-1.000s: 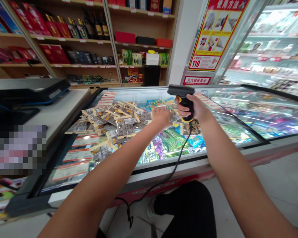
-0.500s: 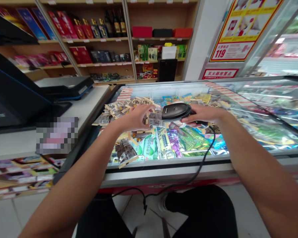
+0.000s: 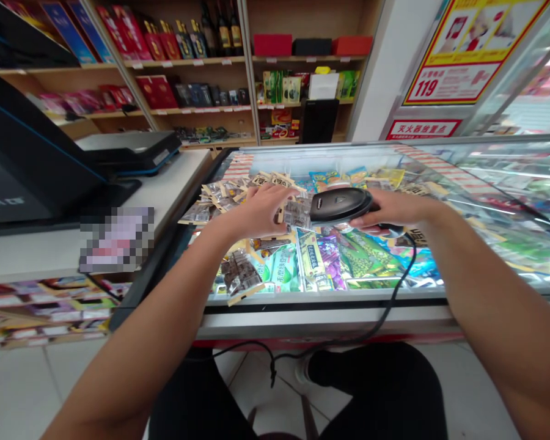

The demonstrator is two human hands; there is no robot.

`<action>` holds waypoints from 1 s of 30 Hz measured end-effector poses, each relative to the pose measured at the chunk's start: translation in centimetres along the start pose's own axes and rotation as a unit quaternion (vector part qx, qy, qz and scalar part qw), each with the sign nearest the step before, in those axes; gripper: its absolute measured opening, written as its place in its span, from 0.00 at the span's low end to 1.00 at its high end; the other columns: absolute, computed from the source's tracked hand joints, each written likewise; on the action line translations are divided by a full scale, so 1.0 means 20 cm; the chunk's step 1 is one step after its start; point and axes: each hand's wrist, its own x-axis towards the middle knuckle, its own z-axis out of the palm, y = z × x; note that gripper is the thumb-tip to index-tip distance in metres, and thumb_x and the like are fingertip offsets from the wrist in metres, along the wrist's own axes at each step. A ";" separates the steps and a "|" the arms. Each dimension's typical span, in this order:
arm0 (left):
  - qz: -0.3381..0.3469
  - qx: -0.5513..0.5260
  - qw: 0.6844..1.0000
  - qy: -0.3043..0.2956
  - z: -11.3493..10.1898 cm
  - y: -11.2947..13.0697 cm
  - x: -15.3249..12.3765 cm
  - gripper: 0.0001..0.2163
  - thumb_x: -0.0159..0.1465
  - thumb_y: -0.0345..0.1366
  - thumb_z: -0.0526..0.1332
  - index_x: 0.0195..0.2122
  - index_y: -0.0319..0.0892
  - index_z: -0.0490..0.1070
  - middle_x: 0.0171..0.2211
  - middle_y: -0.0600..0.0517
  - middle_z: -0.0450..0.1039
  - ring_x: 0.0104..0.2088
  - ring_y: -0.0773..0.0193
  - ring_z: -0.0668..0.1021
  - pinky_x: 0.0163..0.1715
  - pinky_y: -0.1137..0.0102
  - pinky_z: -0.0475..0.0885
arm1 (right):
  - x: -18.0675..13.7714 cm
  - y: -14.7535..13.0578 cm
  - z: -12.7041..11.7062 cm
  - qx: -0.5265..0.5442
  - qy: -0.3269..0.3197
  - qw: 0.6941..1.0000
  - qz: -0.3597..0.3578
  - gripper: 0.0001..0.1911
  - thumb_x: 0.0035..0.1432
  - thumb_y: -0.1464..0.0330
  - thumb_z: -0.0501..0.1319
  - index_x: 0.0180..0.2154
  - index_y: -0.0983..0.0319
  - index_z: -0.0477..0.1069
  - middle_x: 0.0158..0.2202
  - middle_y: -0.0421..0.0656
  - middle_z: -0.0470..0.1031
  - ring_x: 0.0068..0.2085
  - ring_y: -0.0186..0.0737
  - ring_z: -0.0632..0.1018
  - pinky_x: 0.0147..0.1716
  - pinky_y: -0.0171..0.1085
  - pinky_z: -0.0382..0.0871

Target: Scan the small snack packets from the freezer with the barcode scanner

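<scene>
A black handheld barcode scanner [image 3: 340,205] is in my right hand [image 3: 389,211], its fingers wrapped round the handle and the head facing left. A dark cable [image 3: 387,305] drops from the handle over the front edge of the freezer. My left hand [image 3: 266,211] hovers to the left of the scanner, thumb and fingers apart in a C shape. Clear-and-tan snack packets [image 3: 297,209] show just beyond its fingertips; whether they touch is not clear. More of these packets lie piled on the glass top, and one dark-filled packet [image 3: 241,272] rests near the front edge.
Through the glass of the chest freezer [image 3: 330,313], green, teal and purple packages show. On the left counter [image 3: 27,253] stand a black terminal [image 3: 32,165], a flat-topped scale [image 3: 128,146] and a blurred-out item [image 3: 117,238]. Stocked shelves [image 3: 201,61] line the back.
The whole view has shifted slightly, so the scene sits a little further right and higher. My hands and the scanner keep almost the same places over the packets.
</scene>
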 end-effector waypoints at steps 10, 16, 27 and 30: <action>-0.030 -0.030 0.995 0.092 -0.08 -0.04 0.00 0.25 0.62 0.35 0.65 0.62 0.47 0.67 0.64 0.45 0.68 0.65 0.48 0.67 0.65 0.52 0.58 | 0.02 0.05 -0.04 0.009 0.012 0.999 -0.050 0.20 0.64 0.52 0.67 0.32 0.62 0.68 0.18 0.36 0.66 0.18 0.29 0.66 0.15 0.32 0.57; -0.253 0.016 0.933 0.257 -0.12 -0.18 0.00 0.16 0.63 0.45 0.65 0.50 0.45 0.75 0.55 0.41 0.74 0.57 0.44 0.72 0.58 0.49 0.66 | 0.03 0.11 -0.08 0.061 0.087 0.993 -0.051 0.21 0.61 0.51 0.69 0.39 0.62 0.71 0.19 0.35 0.66 0.18 0.31 0.67 0.16 0.33 0.56; -0.336 0.099 0.932 0.099 -0.14 -0.16 -0.05 0.34 0.62 0.59 0.60 0.64 0.42 0.66 0.62 0.31 0.67 0.64 0.28 0.66 0.58 0.37 0.66 | 0.00 0.12 -0.11 0.165 0.106 0.978 -0.076 0.20 0.61 0.53 0.69 0.40 0.61 0.68 0.21 0.33 0.63 0.19 0.30 0.64 0.18 0.32 0.56; -0.292 0.100 0.939 0.149 -0.13 -0.09 -0.03 0.32 0.65 0.56 0.60 0.65 0.42 0.66 0.62 0.33 0.66 0.64 0.30 0.66 0.59 0.39 0.65 | -0.05 0.09 -0.15 0.240 0.094 0.959 -0.119 0.21 0.61 0.51 0.67 0.41 0.60 0.68 0.21 0.31 0.60 0.18 0.27 0.59 0.18 0.31 0.53</action>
